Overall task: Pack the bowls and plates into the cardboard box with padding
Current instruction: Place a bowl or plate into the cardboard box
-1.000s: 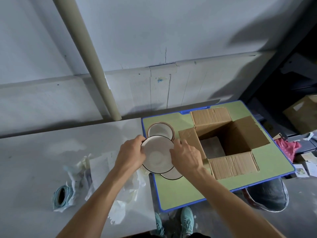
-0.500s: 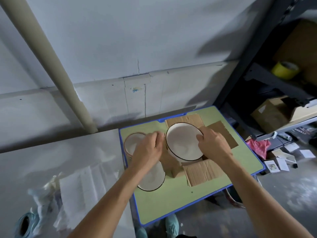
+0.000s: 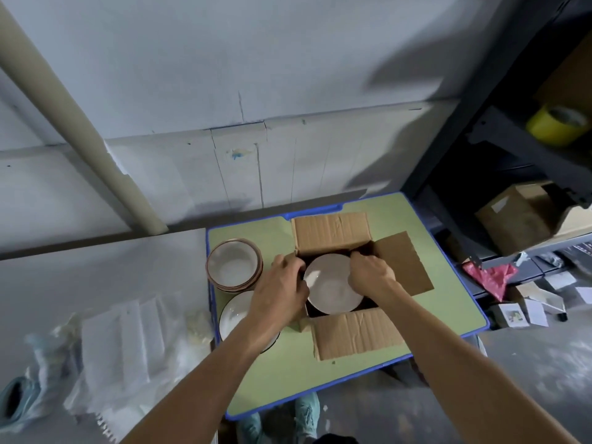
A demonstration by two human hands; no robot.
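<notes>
A white plate (image 3: 331, 285) with a dark rim sits low inside the open cardboard box (image 3: 352, 331) on the green table. My left hand (image 3: 282, 291) grips the plate's left edge and my right hand (image 3: 371, 275) grips its right edge, both reaching into the box. A stack of brown-rimmed bowls (image 3: 234, 267) stands left of the box. In front of the stack lies another white plate (image 3: 235, 314), partly hidden under my left forearm.
The green table (image 3: 448, 315) has a blue rim. Sheets of white padding (image 3: 118, 344) and a tape roll (image 3: 14, 400) lie on the grey surface to the left. A dark shelf with a cardboard box (image 3: 515, 219) and yellow tape (image 3: 555, 125) stands at right.
Both hands carried the plate from the stack at left over to the box and lowered it inside. The camera view swung to the right.
</notes>
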